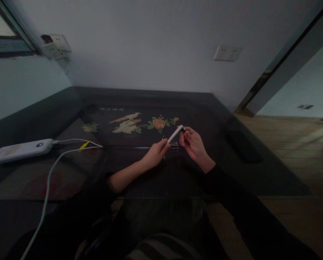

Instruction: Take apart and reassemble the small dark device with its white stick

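Over the dark tabletop, my left hand [157, 151] is closed around the lower part of a slim white rod [175, 134], which slants up to the right. Whether the rod is a pen or something else cannot be made out. A small dark and shiny bit shows beside the left thumb and below that hand. My right hand [194, 144] is closed in a pinch at the rod's upper end, its fingers on a small dark piece [183, 130] whose kind is unclear.
A dark table [150, 173] with a bird and flower picture [129, 123] stands against the wall. At left lies a white power bank [22, 150] with a white cable [49, 177]. A dark flat object [242, 146] lies at right. Wall sockets [228, 53] are above.
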Action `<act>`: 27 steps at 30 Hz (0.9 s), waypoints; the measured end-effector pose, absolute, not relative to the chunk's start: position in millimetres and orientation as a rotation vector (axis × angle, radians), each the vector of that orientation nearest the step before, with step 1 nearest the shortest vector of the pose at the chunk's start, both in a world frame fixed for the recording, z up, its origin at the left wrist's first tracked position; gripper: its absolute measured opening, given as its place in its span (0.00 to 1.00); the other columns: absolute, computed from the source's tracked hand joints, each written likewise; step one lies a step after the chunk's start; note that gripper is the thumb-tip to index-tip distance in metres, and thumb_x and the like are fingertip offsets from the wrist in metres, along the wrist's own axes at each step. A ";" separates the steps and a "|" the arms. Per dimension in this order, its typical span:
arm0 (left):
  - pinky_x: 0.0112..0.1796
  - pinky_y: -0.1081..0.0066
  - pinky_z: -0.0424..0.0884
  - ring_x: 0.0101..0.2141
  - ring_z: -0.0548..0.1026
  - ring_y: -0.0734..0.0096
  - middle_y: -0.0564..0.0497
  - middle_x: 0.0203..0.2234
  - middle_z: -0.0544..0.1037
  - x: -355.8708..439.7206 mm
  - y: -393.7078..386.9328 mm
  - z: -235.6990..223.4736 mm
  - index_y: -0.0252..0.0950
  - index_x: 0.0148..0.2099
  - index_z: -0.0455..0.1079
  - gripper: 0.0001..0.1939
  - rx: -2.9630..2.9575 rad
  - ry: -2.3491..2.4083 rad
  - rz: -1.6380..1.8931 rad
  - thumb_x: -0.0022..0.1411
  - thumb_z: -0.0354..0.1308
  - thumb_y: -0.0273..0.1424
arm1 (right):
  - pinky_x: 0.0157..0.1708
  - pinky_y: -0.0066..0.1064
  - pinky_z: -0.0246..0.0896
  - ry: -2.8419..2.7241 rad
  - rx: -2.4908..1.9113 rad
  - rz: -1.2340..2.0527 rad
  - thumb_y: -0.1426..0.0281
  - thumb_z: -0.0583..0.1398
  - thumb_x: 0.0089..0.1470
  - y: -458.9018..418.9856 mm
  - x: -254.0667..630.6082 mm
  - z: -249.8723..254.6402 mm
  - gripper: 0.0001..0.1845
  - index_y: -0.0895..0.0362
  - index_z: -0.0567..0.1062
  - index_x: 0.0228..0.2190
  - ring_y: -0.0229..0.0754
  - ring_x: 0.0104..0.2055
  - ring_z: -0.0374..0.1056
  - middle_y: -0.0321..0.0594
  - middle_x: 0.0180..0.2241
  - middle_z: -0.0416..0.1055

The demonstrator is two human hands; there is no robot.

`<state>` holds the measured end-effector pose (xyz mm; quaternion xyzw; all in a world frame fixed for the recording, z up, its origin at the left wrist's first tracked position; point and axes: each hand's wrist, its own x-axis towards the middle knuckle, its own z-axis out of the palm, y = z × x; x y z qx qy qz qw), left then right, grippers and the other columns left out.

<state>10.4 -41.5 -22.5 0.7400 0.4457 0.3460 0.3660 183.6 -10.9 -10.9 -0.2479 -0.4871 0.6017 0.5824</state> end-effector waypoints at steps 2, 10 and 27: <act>0.25 0.76 0.56 0.22 0.61 0.78 0.58 0.19 0.61 11.7 -44.3 -19.9 0.36 0.33 0.58 0.12 1.914 1.144 0.866 0.66 0.45 0.38 | 0.19 0.26 0.47 -1.124 -0.583 1.407 0.56 0.69 0.42 -11.3 183.8 -10.3 0.21 0.55 0.74 0.34 0.31 0.19 0.55 0.28 0.18 0.63; 0.26 0.76 0.57 0.22 0.62 0.77 0.58 0.20 0.62 13.8 -49.8 -15.7 0.36 0.35 0.60 0.12 1.970 1.094 0.816 0.66 0.44 0.39 | 0.20 0.27 0.48 -1.151 -0.628 1.397 0.55 0.67 0.45 -12.8 184.8 -8.8 0.21 0.56 0.75 0.37 0.31 0.19 0.53 0.28 0.18 0.61; 0.25 0.76 0.57 0.22 0.60 0.78 0.58 0.20 0.61 9.8 -40.7 -21.7 0.36 0.33 0.57 0.11 1.870 1.164 0.918 0.66 0.45 0.36 | 0.20 0.27 0.48 -1.182 -0.600 1.403 0.54 0.68 0.43 -11.3 183.5 -11.9 0.21 0.54 0.71 0.35 0.31 0.19 0.55 0.27 0.18 0.63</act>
